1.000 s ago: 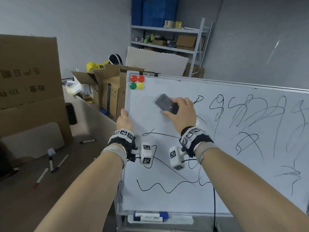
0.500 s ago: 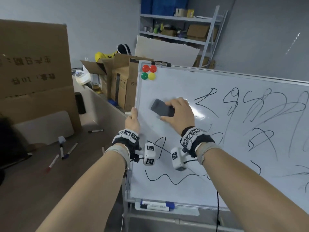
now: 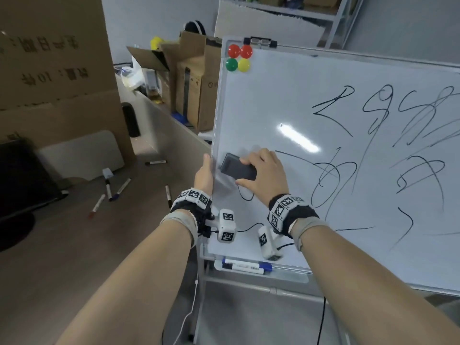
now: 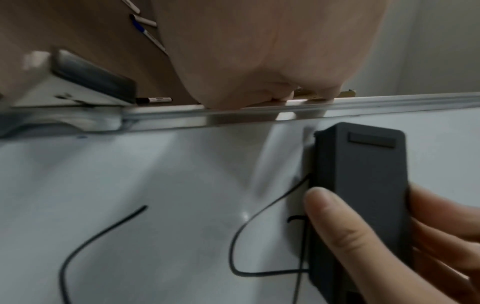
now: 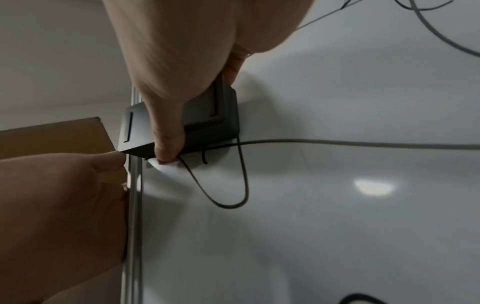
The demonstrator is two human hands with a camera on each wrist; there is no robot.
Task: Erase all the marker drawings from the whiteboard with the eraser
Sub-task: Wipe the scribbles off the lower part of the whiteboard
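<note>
A whiteboard [image 3: 286, 95] on a stand carries black marker scribbles [image 3: 333, 113] over its middle and right. My right hand [image 3: 249, 171] grips a dark grey eraser [image 3: 236, 166] and presses it flat against the board close to the left frame, just above a small black loop [image 3: 245, 195]. In the right wrist view the thumb [image 5: 166, 133] lies along the eraser's [image 5: 207, 119] lower side. My left hand [image 3: 204, 171] grips the board's left edge, beside the eraser. The left wrist view shows the eraser [image 4: 363, 195] over the loop's lines.
Several round magnets [image 3: 239, 58] sit at the board's top left corner. Markers [image 3: 245, 266] lie in the tray under the board. More markers [image 3: 109, 190] lie scattered on the brown surface to the left, by cardboard boxes [image 3: 49, 70] and a dark screen [image 3: 20, 175].
My right hand has slid the eraser down and left across the board, close to the left frame. The left hand has kept its hold on the edge.
</note>
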